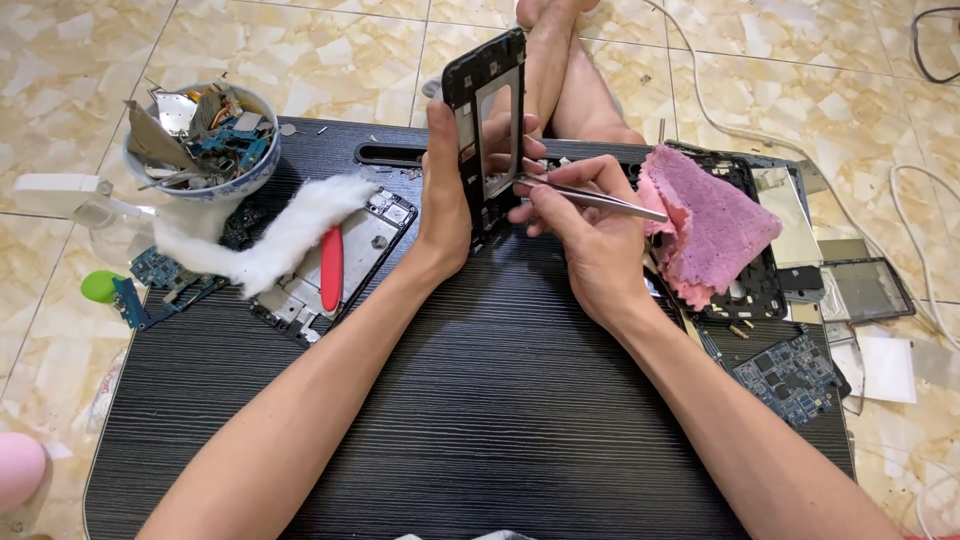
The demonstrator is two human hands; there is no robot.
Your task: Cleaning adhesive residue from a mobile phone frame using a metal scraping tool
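A black phone frame (487, 130) stands upright on its short end at the upper middle of the picture, above the far part of a dark wood-grain table (480, 400). It is a thin rectangular shell with a large open window through its middle, a narrower solid strip at the top, and small metal parts visible along the inner edge. The left hand (445, 195) wraps around its left side, thumb and fingers closed on the edge. The right hand (585, 235) pinches slim silver tweezers (590, 198), whose tips reach into the lower part of the frame's window while the back end points right.

Just right of the right hand, a crumpled pink cloth (705, 225) lies over another black phone shell (750, 280). Further right, at the table's edge and on the tiled floor, sit a blue circuit board (790, 375) and flat screen parts (865, 290).

Left of the left hand, a dismantled phone body (350, 265) lies flat with a red tool (331, 268) on it and a wad of white cotton (270, 240) across its upper end. In the upper left, a white bowl (200, 145) holds scrap boards and metal pieces.
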